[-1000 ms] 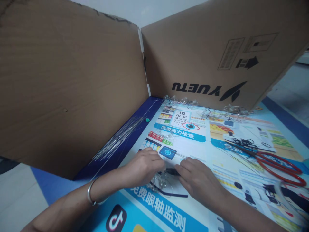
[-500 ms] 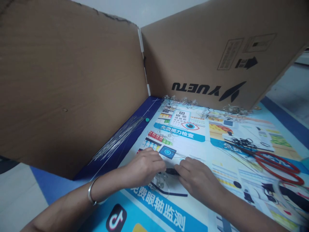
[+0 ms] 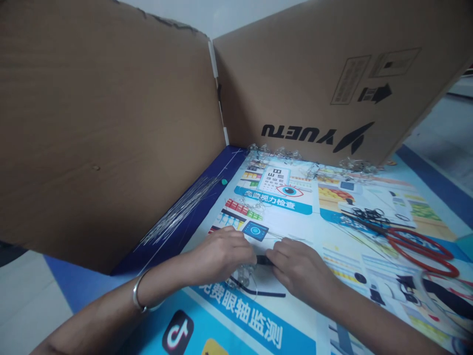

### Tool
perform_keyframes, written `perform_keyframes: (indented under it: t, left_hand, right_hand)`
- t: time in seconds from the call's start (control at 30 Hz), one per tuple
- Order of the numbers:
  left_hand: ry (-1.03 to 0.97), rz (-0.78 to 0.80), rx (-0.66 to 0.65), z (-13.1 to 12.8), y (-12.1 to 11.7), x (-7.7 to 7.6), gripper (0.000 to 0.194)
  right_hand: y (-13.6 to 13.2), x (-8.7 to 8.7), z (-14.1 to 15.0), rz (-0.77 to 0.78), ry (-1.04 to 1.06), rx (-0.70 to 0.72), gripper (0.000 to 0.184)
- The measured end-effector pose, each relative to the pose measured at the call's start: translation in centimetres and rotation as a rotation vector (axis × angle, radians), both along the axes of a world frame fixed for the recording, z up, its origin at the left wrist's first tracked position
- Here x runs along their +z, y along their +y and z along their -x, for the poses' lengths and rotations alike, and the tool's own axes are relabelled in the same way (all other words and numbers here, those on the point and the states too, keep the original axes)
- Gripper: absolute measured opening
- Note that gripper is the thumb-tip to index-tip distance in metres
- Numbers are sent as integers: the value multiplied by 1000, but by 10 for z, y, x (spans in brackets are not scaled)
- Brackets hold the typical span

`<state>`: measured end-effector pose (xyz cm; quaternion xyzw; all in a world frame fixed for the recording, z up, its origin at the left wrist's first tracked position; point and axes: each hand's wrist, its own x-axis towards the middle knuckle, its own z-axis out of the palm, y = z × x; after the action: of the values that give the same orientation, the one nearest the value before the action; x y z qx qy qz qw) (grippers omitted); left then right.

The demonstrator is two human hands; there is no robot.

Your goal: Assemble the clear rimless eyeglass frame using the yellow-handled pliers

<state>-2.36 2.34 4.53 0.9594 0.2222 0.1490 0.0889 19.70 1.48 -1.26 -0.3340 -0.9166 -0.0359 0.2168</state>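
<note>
My left hand (image 3: pixel 226 254), with a silver bangle (image 3: pixel 137 295) on its wrist, is closed with its fingers pinched together. Facing it, my right hand (image 3: pixel 301 268) is closed too. A short black strip (image 3: pixel 263 260) runs between both sets of fingertips; its ends are hidden by the fingers. Under my left fingers hangs or lies a cluster of clear, bead-like pieces (image 3: pixel 244 276) with a thin loop of wire or thread. A longer dark strip (image 3: pixel 268 294), partly covered by the cluster, lies just below on the printed sheet (image 3: pixel 258 249).
Red-handled scissors (image 3: pixel 423 249) lie to the right beside a pile of black loops (image 3: pixel 369 215). Thin pale wires (image 3: pixel 181 209) lie bundled at left. Cardboard panels (image 3: pixel 318 84) wall off the back and left, with clear clusters (image 3: pixel 283 153) along the base. A tape roll (image 3: pixel 424 291) rests at right.
The view has shifted slightly. Both hands keep nearly the same place and grip, and the black strip between them looks a little more level.
</note>
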Motion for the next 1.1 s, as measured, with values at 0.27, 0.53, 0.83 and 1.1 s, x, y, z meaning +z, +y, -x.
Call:
perform_keyframes:
  t: [0.27, 0.53, 0.83, 1.1]
  left_hand:
    - [24, -45, 19, 1, -2, 1, 16]
    - [-6, -19, 219, 3, 0, -11, 13]
    - [3, 25, 262, 4, 0, -18, 15]
    - [-16, 54, 275, 5, 2, -21, 19]
  right_hand:
    - [4, 1, -8, 113, -35, -72, 5]
    - [-14, 24, -17, 181, -3, -103, 7]
    - [-32, 9, 6, 76, -106, -114, 5]
    - [-29, 16, 17, 223, -161, -225, 4]
